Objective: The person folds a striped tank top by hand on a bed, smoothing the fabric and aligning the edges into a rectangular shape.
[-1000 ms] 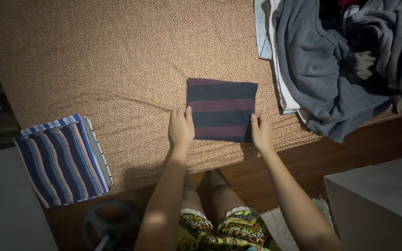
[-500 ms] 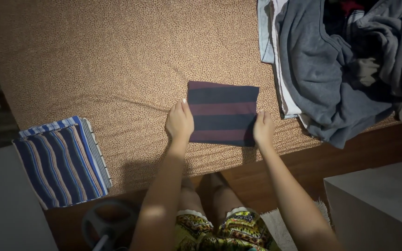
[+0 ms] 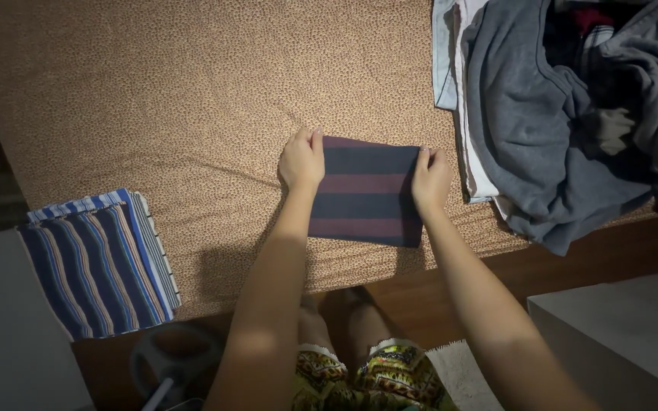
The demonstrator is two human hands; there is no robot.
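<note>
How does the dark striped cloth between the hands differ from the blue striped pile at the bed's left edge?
The dark cloth has wide maroon and navy bands; the blue pile has thin stripes. The left hand and right hand touch the cloth; nothing touches the pile. Both are folded flat.

Both arms are bare, without sleeves, watch or rings on the hands. Below them, patterned shorts in yellow, green and red carry a pale scalloped hem.

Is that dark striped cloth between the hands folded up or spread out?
Folded: the dark striped cloth lies as a compact rectangle with straight edges, both hands at its far corners.
</note>
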